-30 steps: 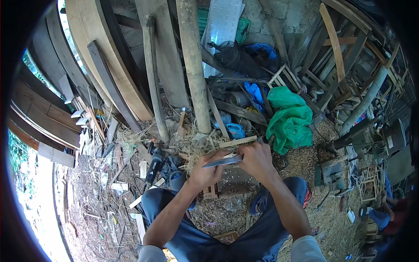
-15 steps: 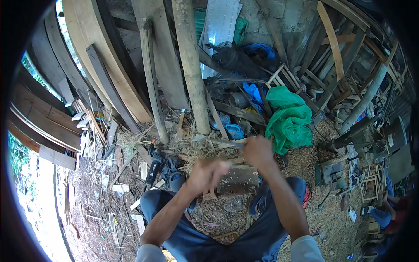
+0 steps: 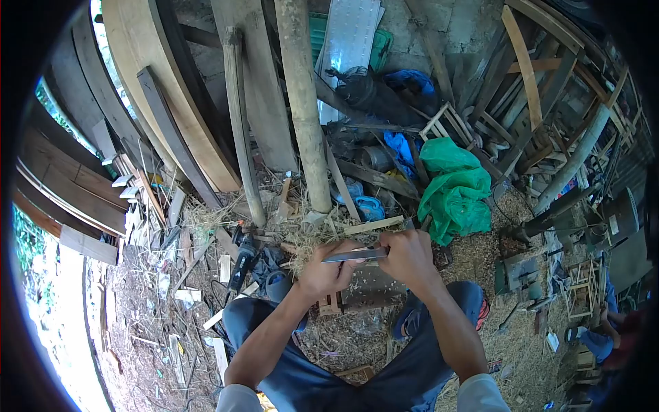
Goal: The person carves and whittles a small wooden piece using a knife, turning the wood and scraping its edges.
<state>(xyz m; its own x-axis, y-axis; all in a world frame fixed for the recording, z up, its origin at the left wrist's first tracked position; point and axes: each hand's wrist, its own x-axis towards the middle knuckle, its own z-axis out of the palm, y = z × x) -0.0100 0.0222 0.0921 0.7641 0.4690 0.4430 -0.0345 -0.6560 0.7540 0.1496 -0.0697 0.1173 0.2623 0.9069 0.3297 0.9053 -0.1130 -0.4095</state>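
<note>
Near the green bag [image 3: 455, 189], a blade [image 3: 355, 255] is being held by the closed right hand [image 3: 410, 255], left hand [image 3: 327, 272] curled, hold unclear

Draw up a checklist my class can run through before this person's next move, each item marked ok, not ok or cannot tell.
1. Right hand has a grip on the grey metal blade: ok.
2. Left hand well away from the blade: not ok, very near.
3. Left hand's grip on a workpiece: cannot tell.
4. Black power tool apart from both hands: ok.
5. Ground free of pale wood scraps: not ok.
</note>
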